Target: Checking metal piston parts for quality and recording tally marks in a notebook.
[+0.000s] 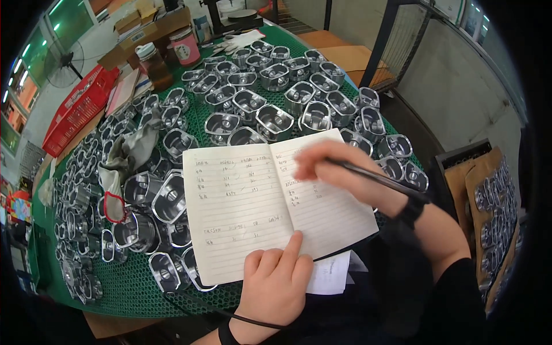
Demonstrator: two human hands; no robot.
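Observation:
An open lined notebook (236,218) with handwritten rows on both pages lies over several metal pistons. My left hand (273,287) rests at its lower edge, index finger stretched onto the page near the spine and the other fingers loosely bent, holding nothing. Above the right-hand page, my right hand (336,167), smeared by motion, is closed on a black pen (374,177) that slants back toward the wrist. Shiny pistons (275,119) stand close beyond the notebook. A folded white paper (330,275) sticks out from under its lower edge.
Pistons crowd the green mat (135,287). A grey glove with red trim (129,155) lies on those at left. Farther back are a red basket (80,109), a lidded jar (154,66), a pink container (185,47) and white gloves (241,41). More pistons (493,224) fill cardboard at right.

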